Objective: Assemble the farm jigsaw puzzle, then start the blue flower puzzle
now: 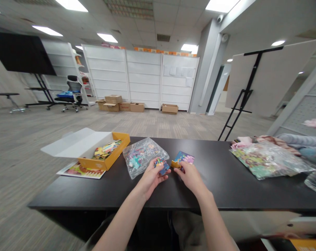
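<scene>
Blue, multicoloured jigsaw puzzle pieces point(162, 166) rest in my left hand point(152, 179), the thumb closed over them. Just to the right, my right hand point(189, 176) pinches a yellow-orange jigsaw puzzle piece point(175, 164) between thumb and fingers, apart from the left hand. Behind the right hand, a blue and purple printed piece point(184, 156) lies on the black table, partly covered by the fingers. A clear plastic bag point(144, 153) with a colourful print and a loose teal piece point(135, 162) on or in it lies beyond my left hand.
An open yellow box point(118, 148) of puzzle pieces, its white lid folded left, sits on a printed sheet point(82, 170) at the table's left. Plastic-wrapped printed sheets point(265, 157) and cloth lie at the right. Cardboard boxes point(113, 101) stand on the floor beyond.
</scene>
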### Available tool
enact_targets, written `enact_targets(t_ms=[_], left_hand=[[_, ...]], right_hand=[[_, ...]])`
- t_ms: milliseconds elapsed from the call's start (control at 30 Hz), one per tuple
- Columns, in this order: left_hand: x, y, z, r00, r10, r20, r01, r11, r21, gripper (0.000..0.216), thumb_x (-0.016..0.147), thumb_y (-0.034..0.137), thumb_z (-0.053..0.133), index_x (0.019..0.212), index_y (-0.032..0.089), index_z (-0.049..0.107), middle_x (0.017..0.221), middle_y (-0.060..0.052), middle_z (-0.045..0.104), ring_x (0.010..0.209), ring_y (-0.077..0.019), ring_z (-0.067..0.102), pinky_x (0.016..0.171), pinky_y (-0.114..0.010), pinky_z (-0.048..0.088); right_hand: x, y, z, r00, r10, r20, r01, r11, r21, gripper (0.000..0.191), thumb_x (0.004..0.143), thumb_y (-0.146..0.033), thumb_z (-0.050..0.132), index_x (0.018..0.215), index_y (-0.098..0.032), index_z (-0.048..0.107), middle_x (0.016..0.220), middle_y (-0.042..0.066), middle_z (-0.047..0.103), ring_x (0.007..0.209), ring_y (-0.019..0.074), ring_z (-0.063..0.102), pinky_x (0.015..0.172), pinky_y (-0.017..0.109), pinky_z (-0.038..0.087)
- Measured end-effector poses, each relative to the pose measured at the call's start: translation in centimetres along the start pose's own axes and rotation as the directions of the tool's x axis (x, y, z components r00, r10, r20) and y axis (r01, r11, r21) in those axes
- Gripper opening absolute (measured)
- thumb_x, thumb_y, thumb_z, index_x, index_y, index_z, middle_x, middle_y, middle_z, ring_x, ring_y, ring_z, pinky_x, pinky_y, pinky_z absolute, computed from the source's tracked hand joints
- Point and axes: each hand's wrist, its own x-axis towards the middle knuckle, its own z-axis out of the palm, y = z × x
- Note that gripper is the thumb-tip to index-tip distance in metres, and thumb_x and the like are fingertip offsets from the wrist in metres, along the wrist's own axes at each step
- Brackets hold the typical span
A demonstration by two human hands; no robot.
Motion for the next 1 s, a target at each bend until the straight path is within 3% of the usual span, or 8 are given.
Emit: enact_targets(t_ms=[167,367,500,600,700,767,900,1000], left_hand=[[0.0,0.0,0.1,1.000,0.009,-0.005,-0.009,1.000,-0.002,0.052,0.085,0.013,0.066,0.130,0.024,0.044,0.103,-0.007,0.069,0.081,-0.0189,0.074,0.065,-0.026,0.054],[0.1,-0.2,0.2,0.999,0.024,-0.029,-0.024,1.000,-0.001,0.055,0.084,0.014,0.067,0.132,0.025,0.043,0.103,-0.008,0.069,0.083,-0.0192,0.074,0.066,-0.026,0.053],[0.2,-0.1,0.1,0.999,0.023,-0.026,-0.023,1.000,-0.021,0.054,0.085,0.017,0.069,0.132,0.024,0.044,0.101,-0.008,0.071,0.080,-0.0184,0.074,0.065,-0.026,0.054],[0.2,-0.2,0.1,1.000,-0.010,0.007,0.011,0.998,-0.054,0.044,0.088,0.023,0.069,0.127,0.023,0.048,0.098,-0.008,0.072,0.078,-0.0189,0.074,0.064,-0.026,0.055],[0.2,-0.4,0.2,0.994,-0.075,0.082,0.084,0.990,-0.115,0.029,0.094,0.035,0.063,0.117,0.019,0.054,0.095,-0.009,0.072,0.076,-0.0191,0.073,0.064,-0.027,0.056],[0.3,-0.7,0.2,0.990,-0.094,0.108,0.110,0.983,-0.149,0.025,0.096,0.037,0.061,0.110,0.018,0.057,0.091,-0.008,0.071,0.073,-0.0175,0.072,0.064,-0.027,0.057],[0.2,-0.9,0.3,0.993,-0.034,0.113,0.050,0.988,-0.143,0.028,0.086,0.019,0.072,0.109,0.018,0.056,0.089,-0.006,0.070,0.074,-0.0157,0.071,0.068,-0.028,0.057],[0.1,-0.6,0.4,0.996,-0.034,0.079,0.041,0.994,-0.098,0.039,0.084,0.009,0.067,0.118,0.018,0.052,0.092,-0.009,0.072,0.075,-0.0181,0.072,0.065,-0.027,0.056]], right_hand=[[-0.4,0.0,-0.3,0.996,-0.087,0.024,0.087,0.996,0.000,0.015,0.090,-0.015,0.059,0.095,-0.022,0.071,0.105,0.005,0.073,0.099,0.0208,0.066,0.083,0.028,0.044],[-0.5,-0.5,-0.1,0.999,-0.034,-0.027,0.033,0.999,-0.041,0.018,0.096,-0.019,0.049,0.098,-0.022,0.067,0.092,0.006,0.075,0.085,0.0218,0.069,0.072,0.028,0.043],[-0.5,0.1,-0.5,0.984,-0.011,-0.176,0.042,0.984,0.175,0.020,0.096,-0.026,0.050,0.106,-0.023,0.067,0.094,0.007,0.076,0.082,0.0218,0.071,0.073,0.029,0.049],[-0.5,0.1,-0.6,0.946,-0.009,-0.323,0.122,0.936,0.330,0.024,0.097,-0.030,0.049,0.109,-0.021,0.067,0.100,0.008,0.076,0.084,0.0214,0.072,0.078,0.031,0.054],[-0.6,-0.9,-0.2,0.925,-0.133,-0.357,0.255,0.912,0.320,0.026,0.097,-0.028,0.048,0.108,-0.020,0.070,0.111,0.010,0.074,0.099,0.0222,0.070,0.089,0.034,0.055],[-0.8,-1.6,0.3,0.919,-0.259,-0.296,0.343,0.896,0.280,0.031,0.096,-0.021,0.044,0.112,-0.022,0.071,0.122,0.010,0.070,0.114,0.0217,0.065,0.100,0.036,0.052],[-0.9,-1.7,0.4,0.912,-0.354,-0.205,0.397,0.886,0.238,0.051,0.087,-0.007,0.038,0.126,-0.024,0.066,0.135,0.009,0.062,0.127,0.0199,0.057,0.109,0.038,0.046],[-0.7,0.3,-0.6,0.929,-0.188,-0.320,0.263,0.942,0.210,0.047,0.086,-0.010,0.041,0.124,-0.020,0.066,0.129,0.012,0.065,0.115,0.0230,0.063,0.101,0.039,0.050]])
